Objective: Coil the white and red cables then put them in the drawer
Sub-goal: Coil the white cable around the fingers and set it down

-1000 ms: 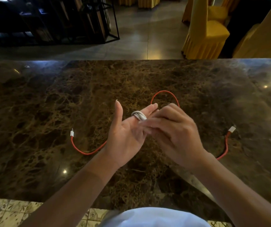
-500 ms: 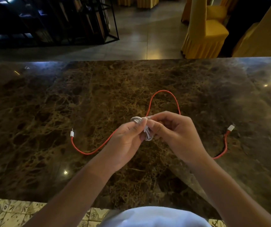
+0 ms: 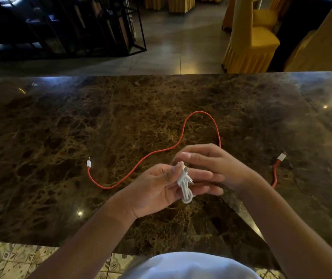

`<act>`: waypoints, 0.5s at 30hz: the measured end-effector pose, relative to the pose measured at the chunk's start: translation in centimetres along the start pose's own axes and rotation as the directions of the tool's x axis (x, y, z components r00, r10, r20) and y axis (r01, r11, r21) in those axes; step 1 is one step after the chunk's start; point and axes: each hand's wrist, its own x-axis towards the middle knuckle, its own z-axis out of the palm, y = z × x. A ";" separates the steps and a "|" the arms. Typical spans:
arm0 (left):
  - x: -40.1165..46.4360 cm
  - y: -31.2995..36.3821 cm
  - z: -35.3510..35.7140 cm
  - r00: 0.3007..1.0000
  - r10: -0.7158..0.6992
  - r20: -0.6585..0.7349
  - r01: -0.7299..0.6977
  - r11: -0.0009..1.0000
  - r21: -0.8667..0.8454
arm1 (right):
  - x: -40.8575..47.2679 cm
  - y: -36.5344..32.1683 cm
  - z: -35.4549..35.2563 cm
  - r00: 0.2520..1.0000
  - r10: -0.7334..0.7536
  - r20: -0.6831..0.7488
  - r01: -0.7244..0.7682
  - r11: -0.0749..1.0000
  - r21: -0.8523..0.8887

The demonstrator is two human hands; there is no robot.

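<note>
**Holding white cable bundle, red cable untouched**

White cable (image 3: 185, 183) is now a short coiled bundle hanging loop-down, above the surface (image 3: 60, 127). 1 s ago it was wound around the left fingers; now it's off them.

Left hand (image 3: 161, 188): palm up, partly closed, thumb pinning the bundle's top against the fingers. Earlier it was flat open.

Right hand (image 3: 211, 164): fingers curled at the bundle's top, fingertips touching the upper end near the plugs. Can't tell how firm the pinch is.

Red cable (image 3: 183, 137): uncoiled on the surface, same spot as before. It loops behind the hands, one white plug at left, the other at right, partly hidden by the right wrist.

No drawer in view.
</note>
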 end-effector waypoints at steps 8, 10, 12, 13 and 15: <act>-0.1 0.2 0.5 0.996 -0.017 0.082 0.021 0.998 -0.055 | 0.6 0.9 0.6 0.968 -0.005 0.253 -0.079 0.944 0.321; 0.1 0.3 0.8 0.997 -0.015 0.073 0.017 0.999 -0.027 | 0.9 1.4 0.5 0.959 -0.033 0.280 -0.082 0.919 0.387; 0.1 0.1 1.1 0.997 -0.020 0.070 0.023 0.999 -0.033 | 1.0 1.9 0.5 0.953 -0.059 0.298 -0.080 0.898 0.433; 0.2 -0.1 1.1 0.997 -0.023 0.071 0.026 0.999 -0.041 | 1.1 2.2 0.5 0.953 -0.065 0.297 -0.081 0.888 0.452; 0.2 -0.4 1.2 0.997 -0.019 0.076 0.024 0.998 -0.060 | 0.9 2.7 0.7 0.961 -0.066 0.268 -0.072 0.876 0.478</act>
